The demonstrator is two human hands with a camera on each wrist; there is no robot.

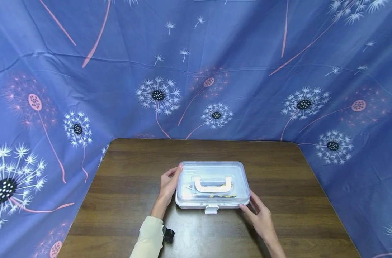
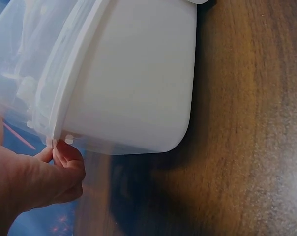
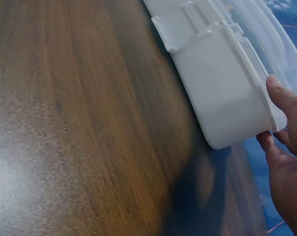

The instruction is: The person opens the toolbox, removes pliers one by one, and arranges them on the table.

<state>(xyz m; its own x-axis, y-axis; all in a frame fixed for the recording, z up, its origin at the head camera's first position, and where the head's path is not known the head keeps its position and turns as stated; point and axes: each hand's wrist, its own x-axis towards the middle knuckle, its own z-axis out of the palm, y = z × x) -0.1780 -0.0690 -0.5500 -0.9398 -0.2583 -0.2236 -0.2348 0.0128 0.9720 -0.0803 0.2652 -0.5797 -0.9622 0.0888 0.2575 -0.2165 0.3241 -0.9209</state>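
A white plastic storage box (image 1: 192, 204) with a clear lid (image 1: 215, 168) and a white carry handle (image 1: 213, 189) sits near the middle of the table. Its front latch (image 1: 211, 209) juts outward, also visible in the right wrist view. Through the lid some yellow-and-black items show, their kind unclear. My left hand (image 1: 168, 184) grips the rim at the box's left side; in the left wrist view its fingertips pinch the edge below the lid. At the front right corner, my right hand (image 1: 260, 216) holds the box, thumb on the front and fingers round the side.
The brown wooden table (image 1: 128, 200) has rounded far corners. A blue cloth (image 1: 118, 89) with a dandelion pattern hangs behind it and along both sides. A black device (image 1: 168, 234) is worn at the left wrist, over a pale sleeve (image 1: 149, 236).
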